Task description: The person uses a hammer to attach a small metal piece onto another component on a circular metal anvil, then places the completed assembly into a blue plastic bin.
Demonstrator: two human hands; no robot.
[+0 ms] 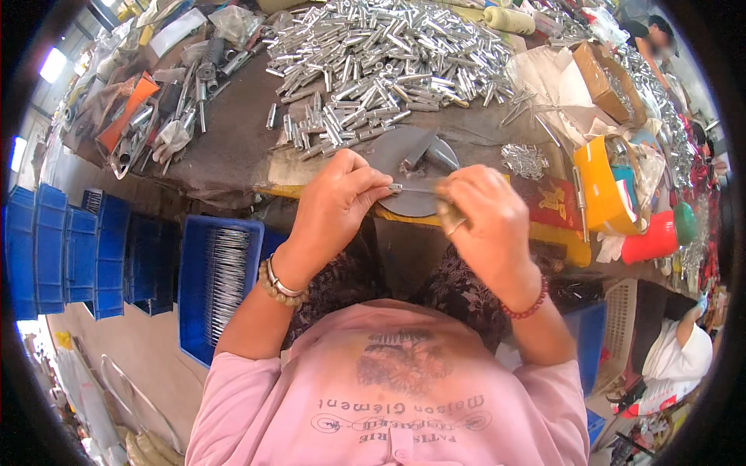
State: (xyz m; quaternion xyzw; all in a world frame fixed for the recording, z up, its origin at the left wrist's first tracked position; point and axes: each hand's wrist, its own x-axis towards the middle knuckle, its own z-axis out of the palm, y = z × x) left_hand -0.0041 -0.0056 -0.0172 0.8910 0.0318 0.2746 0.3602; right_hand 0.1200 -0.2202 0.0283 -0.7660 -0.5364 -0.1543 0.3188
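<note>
My left hand is closed, thumb and fingertips pinching the end of a small silver metal piece. A thin metal rod runs from it across to my right hand, whose fingers are curled around the rod's other end and slightly blurred. Both hands are above the near edge of the bench, in front of a round grey metal plate. On that plate lies a dark metal block with a cylindrical part. A large heap of short silver metal tubes spreads behind it.
Small metal pins lie right of the plate. A yellow box and red container stand further right. Tools and an orange piece cover the left bench. A blue bin holds metal parts. Another person is at far right.
</note>
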